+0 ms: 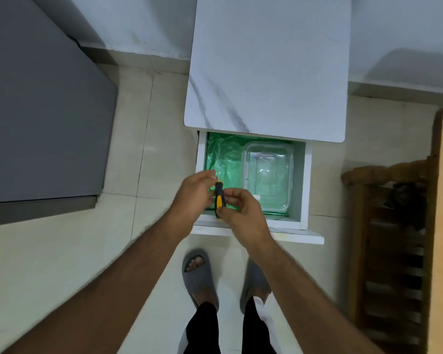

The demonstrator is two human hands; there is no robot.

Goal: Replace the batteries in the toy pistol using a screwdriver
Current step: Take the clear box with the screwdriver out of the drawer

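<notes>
A screwdriver (219, 198) with a black and yellow handle stands nearly upright between my two hands, above the front of an open drawer (304, 190). My right hand (241, 210) pinches its handle with thumb and fingers. My left hand (192, 195) is cupped against the handle's other side, fingers curled near its top. The screwdriver's tip is hidden. No toy pistol or batteries are in view.
The drawer belongs to a white marble-topped cabinet (266, 67) and is lined with green plastic (223, 154). A clear lidded container (267, 175) lies in it. A grey bed (36, 111) is at left, a wooden rack (394, 238) at right. My feet in grey slippers (198, 274) stand below.
</notes>
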